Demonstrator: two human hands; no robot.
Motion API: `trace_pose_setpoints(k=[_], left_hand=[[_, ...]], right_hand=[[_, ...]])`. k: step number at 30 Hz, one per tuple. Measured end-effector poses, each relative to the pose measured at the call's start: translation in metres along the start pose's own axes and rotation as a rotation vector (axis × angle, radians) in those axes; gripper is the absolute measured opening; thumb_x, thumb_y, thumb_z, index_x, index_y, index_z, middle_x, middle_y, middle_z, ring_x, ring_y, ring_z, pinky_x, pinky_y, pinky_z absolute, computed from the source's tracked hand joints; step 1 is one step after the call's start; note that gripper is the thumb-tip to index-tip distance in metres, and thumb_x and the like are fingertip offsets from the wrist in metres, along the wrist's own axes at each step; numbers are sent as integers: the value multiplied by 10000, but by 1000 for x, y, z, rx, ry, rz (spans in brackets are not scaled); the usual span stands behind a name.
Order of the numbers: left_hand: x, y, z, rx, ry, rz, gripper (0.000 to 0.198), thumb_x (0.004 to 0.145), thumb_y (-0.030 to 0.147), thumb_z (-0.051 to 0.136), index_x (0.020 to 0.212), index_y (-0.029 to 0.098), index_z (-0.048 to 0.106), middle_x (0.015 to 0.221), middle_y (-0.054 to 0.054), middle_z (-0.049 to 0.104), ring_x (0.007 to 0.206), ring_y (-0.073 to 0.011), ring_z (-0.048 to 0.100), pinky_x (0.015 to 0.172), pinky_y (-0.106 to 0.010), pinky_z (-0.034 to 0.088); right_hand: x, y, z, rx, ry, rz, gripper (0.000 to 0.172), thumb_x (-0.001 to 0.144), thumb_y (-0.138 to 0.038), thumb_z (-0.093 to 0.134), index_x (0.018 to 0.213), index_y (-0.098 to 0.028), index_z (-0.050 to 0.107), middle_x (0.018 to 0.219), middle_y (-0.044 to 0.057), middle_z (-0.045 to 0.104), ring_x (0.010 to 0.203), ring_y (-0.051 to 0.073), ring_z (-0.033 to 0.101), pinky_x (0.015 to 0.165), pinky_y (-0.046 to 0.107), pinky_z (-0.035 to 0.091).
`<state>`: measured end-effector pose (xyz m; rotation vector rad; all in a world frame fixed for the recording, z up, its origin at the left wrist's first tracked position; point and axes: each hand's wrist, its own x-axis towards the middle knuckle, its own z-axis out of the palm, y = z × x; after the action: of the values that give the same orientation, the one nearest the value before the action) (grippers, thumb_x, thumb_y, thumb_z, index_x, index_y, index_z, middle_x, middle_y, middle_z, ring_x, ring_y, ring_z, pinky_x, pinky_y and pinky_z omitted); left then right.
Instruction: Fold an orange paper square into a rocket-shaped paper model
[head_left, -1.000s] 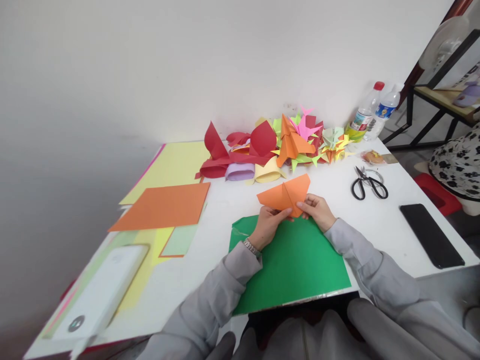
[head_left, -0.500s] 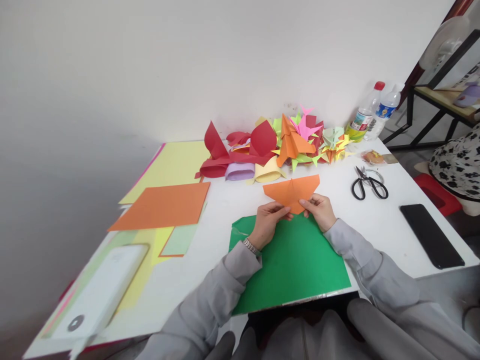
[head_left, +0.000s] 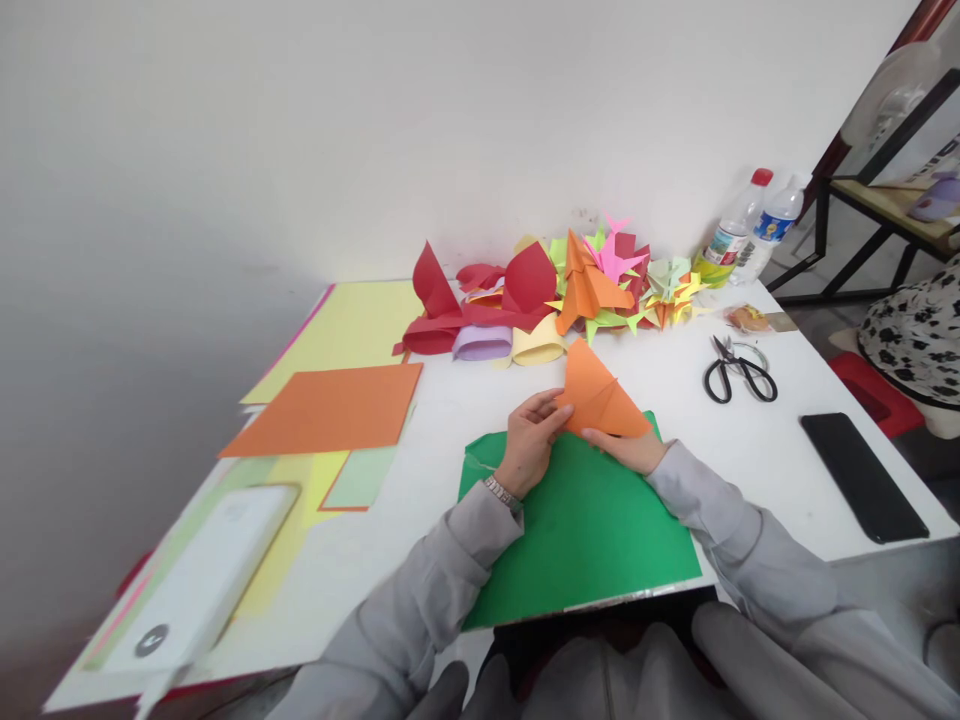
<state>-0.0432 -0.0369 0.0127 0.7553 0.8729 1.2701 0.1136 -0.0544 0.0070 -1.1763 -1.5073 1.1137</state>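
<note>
At the far left edge of the white tabletop (head_left: 450,400) lies a flat white device (head_left: 202,580), blurred, resting on pale yellow sheets (head_left: 352,325). Just right of it a loose orange sheet (head_left: 330,408) lies flat, overlapping a light green sheet (head_left: 360,478). Toward the middle, the left hand (head_left: 529,440) comes up from a grey sleeve with a watch band at the wrist. Its grip is closed narrow, thumb and fingertips pinching the left edge of the folded orange paper (head_left: 598,400). That paper is held just above the tabletop, tilted, with its point up and away from the person and a crease running down its face. The right hand (head_left: 630,452) is right under the paper's lower edge. Its grip is on that edge from beneath, with one finger showing along it and the rest of the hand hidden behind the paper. Below both hands a green sheet (head_left: 585,530) lies flat, reaching the near edge of the tabletop. Behind the paper, against the wall, sits a pile of folded paper figures (head_left: 555,295) in red, orange, yellow, pink and green, well apart from the hands. Further right, black scissors (head_left: 739,368) lie closed on the tabletop and a dark phone (head_left: 862,475) lies face down near the right edge. Two plastic bottles (head_left: 739,222) stand in the back corner.
</note>
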Motion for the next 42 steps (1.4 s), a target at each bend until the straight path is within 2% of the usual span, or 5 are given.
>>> trace_pose_setpoints(k=[9,16,21,31,42], left_hand=[[2,9,-2,-39,-114,-97,394,631,224,768,998,159,644,834,-45,719,747,-163,658,692,-283,498],[0,11,-4,67,-299,-214,249,607,196,778,828,157,669,639,13,649,566,-92,575,556,-191,417],[-4,7,-6,271,-457,-173,229,622,227,777,832,159,715,794,-40,698,714,-146,617,652,-244,462],[1,12,-8,349,-181,2,307,587,274,798,866,173,720,847,-43,694,760,-158,613,692,-263,484],[3,10,-10,412,-192,-23,244,549,296,817,708,153,700,563,21,602,512,-92,496,518,-224,382]], right_hand=[[9,4,-9,111,-161,-65,365,607,-364,768,936,-229,685,862,28,725,787,227,674,665,351,560],[18,-3,-22,373,213,104,350,736,-478,623,931,-188,621,680,0,649,528,119,577,466,230,445],[16,-10,-26,390,-91,216,378,639,-483,724,825,-163,647,613,-8,637,475,95,547,458,218,423],[13,-6,-21,280,-92,56,313,631,-360,754,827,-177,592,605,-49,571,495,77,496,479,205,374],[12,-2,-15,159,-141,30,317,747,-407,634,973,-184,646,593,-34,593,519,100,509,510,227,399]])
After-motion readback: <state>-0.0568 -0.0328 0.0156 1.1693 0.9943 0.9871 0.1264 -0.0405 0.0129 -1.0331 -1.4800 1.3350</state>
